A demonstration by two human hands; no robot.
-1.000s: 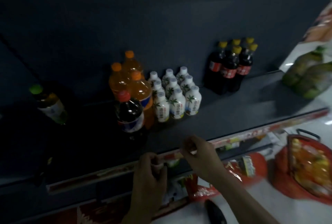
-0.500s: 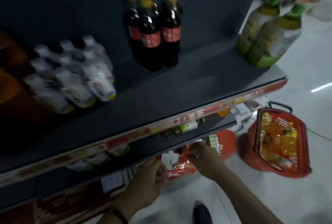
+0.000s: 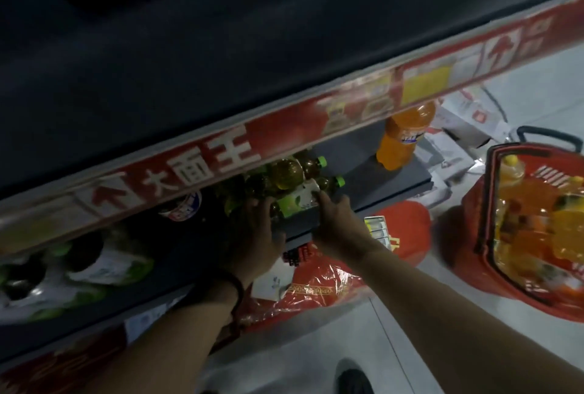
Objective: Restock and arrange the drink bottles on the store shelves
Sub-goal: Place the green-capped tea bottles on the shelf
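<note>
Several yellow-green drink bottles with green caps lie in a cluster on the lower dark shelf [image 3: 350, 150]. My left hand [image 3: 260, 232] and my right hand [image 3: 336, 223] both grip the front green-capped bottle [image 3: 298, 201], which lies on its side with its cap pointing right. The left hand holds its bottom end. The right hand's fingers curl over the white-and-green label near the neck. An orange soda bottle [image 3: 401, 141] stands alone further right on the same shelf. The upper shelf [image 3: 221, 46] hides the backs of the bottles.
A red price strip [image 3: 202, 163] edges the upper shelf. More green-labelled bottles [image 3: 94, 267] lie at the lower left. A red shopping basket [image 3: 483, 235] with orange and yellow drinks sits on the floor at right. Red packaging [image 3: 319, 289] and papers lie under the shelf.
The view has dropped from the upper shelf to the lower one. Both hands moved from the shelf edge in under the upper shelf and took hold of a green-capped bottle.
</note>
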